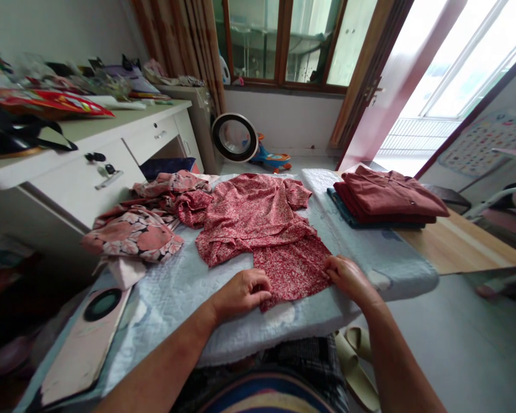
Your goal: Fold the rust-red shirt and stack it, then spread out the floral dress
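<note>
A red floral garment (258, 223) lies spread flat on a pale quilted pad (184, 281). My left hand (243, 292) pinches its near left hem, fingers closed on the cloth. My right hand (348, 278) grips the near right corner of the same hem. Both hands rest low on the pad at the garment's near edge.
A crumpled pile of floral clothes (141, 221) lies at the pad's left. Folded red shirts (387, 198) sit stacked at the far right, beside a wooden surface (460, 244). A white desk with drawers (86, 166) stands left. Slippers (356, 361) are on the floor.
</note>
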Available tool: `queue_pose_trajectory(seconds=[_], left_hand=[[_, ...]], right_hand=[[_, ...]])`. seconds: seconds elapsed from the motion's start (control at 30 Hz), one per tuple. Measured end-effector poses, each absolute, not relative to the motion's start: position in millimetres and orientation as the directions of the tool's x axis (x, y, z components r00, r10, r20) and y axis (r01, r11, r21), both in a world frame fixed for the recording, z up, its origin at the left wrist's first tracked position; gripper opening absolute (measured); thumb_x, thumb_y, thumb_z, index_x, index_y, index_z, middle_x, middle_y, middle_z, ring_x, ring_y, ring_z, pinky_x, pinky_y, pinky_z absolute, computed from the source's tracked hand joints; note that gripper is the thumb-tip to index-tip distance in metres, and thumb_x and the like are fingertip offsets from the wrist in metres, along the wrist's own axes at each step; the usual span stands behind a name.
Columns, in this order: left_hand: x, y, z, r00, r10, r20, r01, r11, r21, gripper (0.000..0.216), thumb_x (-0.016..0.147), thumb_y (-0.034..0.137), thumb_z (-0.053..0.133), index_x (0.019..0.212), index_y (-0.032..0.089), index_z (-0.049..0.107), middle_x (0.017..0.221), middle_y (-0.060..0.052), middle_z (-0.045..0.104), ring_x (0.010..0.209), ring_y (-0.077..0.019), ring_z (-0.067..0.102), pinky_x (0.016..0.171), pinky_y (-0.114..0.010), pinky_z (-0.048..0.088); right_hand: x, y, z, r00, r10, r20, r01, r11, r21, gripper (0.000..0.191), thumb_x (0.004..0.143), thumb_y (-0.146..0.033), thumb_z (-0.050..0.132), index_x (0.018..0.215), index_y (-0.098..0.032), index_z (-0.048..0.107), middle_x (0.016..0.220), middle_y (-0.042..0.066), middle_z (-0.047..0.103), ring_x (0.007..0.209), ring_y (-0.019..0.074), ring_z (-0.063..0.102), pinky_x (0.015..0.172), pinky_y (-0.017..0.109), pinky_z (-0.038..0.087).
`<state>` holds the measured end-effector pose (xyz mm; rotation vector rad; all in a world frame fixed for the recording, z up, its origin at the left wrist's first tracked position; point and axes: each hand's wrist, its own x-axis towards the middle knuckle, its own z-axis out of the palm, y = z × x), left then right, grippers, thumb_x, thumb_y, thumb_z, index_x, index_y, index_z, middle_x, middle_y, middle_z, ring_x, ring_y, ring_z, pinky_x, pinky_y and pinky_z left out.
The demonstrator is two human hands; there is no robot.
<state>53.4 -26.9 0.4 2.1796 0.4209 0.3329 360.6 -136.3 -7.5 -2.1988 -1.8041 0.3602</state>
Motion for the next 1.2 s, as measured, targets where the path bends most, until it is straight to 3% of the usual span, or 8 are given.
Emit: queue_pose_trajectory(seconds=[0.1,0.2,0.33,0.5,0.67,0.8,0.9,1.2], left_hand=[[44,-21,5,0.897,0.442,0.001,0.184,-0.376,0.908,0.025,0.091,0.037,0.058,0.079,0.016,0.064,0.078,-0.002,0.063,0.071,-0.0129,0.057,0.069,-0.024,0.043],[35,-13,9,0.905,0.411,-0.11,0.245,-0.292,0.925,0.029,0.09,0.042,0.057,0.078,0.016,0.063,0.073,-0.001,0.065,0.068,-0.0126,0.058,0.066,-0.023,0.043],[32,-12,12,0.893,0.413,-0.177,0.373,-0.463,0.804,0.026,0.086,0.04,0.06,0.074,0.018,0.066,0.071,0.0,0.063,0.067,-0.0127,0.056,0.062,-0.023,0.039],[39,-30,14,0.87,0.483,-0.098,0.441,-0.673,0.594,0.016,0.08,0.037,0.067,0.081,0.021,0.066,0.079,0.0,0.063,0.073,-0.0156,0.056,0.064,-0.025,0.038],[44,-51,15,0.882,0.47,-0.019,0.437,-0.803,0.405,0.024,0.072,0.035,0.075,0.085,0.021,0.06,0.095,-0.005,0.062,0.089,-0.0224,0.056,0.075,-0.031,0.043],[40,-58,12,0.886,0.463,-0.011,0.439,-0.833,0.337,0.013,0.08,0.021,0.063,0.092,0.021,0.059,0.104,-0.006,0.062,0.096,-0.0235,0.056,0.083,-0.035,0.045],[36,-58,11,0.885,0.465,-0.022,0.45,-0.841,0.3,0.021,0.079,0.009,0.055,0.095,0.021,0.06,0.104,-0.006,0.063,0.095,-0.023,0.056,0.085,-0.036,0.045],[35,-66,13,0.874,0.486,-0.017,0.471,-0.838,0.275,0.016,0.074,0.011,0.056,0.087,0.022,0.057,0.098,-0.006,0.062,0.09,-0.0231,0.056,0.08,-0.036,0.045]], right_hand=[[360,-138,-2,0.162,0.985,-0.067,0.899,-0.175,-0.401,0.021,0.085,-0.021,0.043,0.085,-0.019,0.063,0.081,0.004,0.065,0.076,0.0175,0.058,0.07,0.026,0.039],[358,-144,6,0.118,0.985,-0.129,0.876,-0.164,-0.453,0.021,0.085,-0.024,0.044,0.084,-0.02,0.064,0.076,0.002,0.066,0.072,0.0167,0.059,0.067,0.025,0.038],[360,-153,9,0.131,0.985,-0.109,0.885,-0.165,-0.434,0.021,0.086,-0.024,0.045,0.085,-0.02,0.066,0.08,0.003,0.066,0.076,0.0166,0.06,0.071,0.025,0.04],[362,-154,1,0.39,0.921,0.025,0.884,-0.366,-0.29,0.026,0.09,-0.024,0.044,0.106,-0.019,0.064,0.104,0.008,0.064,0.091,0.0173,0.061,0.081,0.026,0.041],[355,-144,2,0.504,0.858,-0.097,0.839,-0.513,-0.179,0.029,0.09,-0.024,0.043,0.112,-0.019,0.062,0.101,0.011,0.068,0.089,0.021,0.063,0.071,0.028,0.037],[356,-143,9,0.493,0.85,-0.185,0.848,-0.517,-0.116,0.023,0.088,-0.026,0.043,0.094,-0.021,0.065,0.091,0.009,0.071,0.083,0.0215,0.063,0.064,0.028,0.033],[360,-148,15,0.467,0.864,-0.188,0.863,-0.492,-0.113,0.02,0.088,-0.027,0.045,0.087,-0.022,0.064,0.089,0.007,0.071,0.083,0.0204,0.063,0.064,0.028,0.031],[367,-169,17,0.458,0.864,-0.209,0.876,-0.478,-0.056,0.015,0.086,-0.031,0.05,0.086,-0.024,0.063,0.087,0.007,0.072,0.082,0.0223,0.065,0.061,0.028,0.03]])
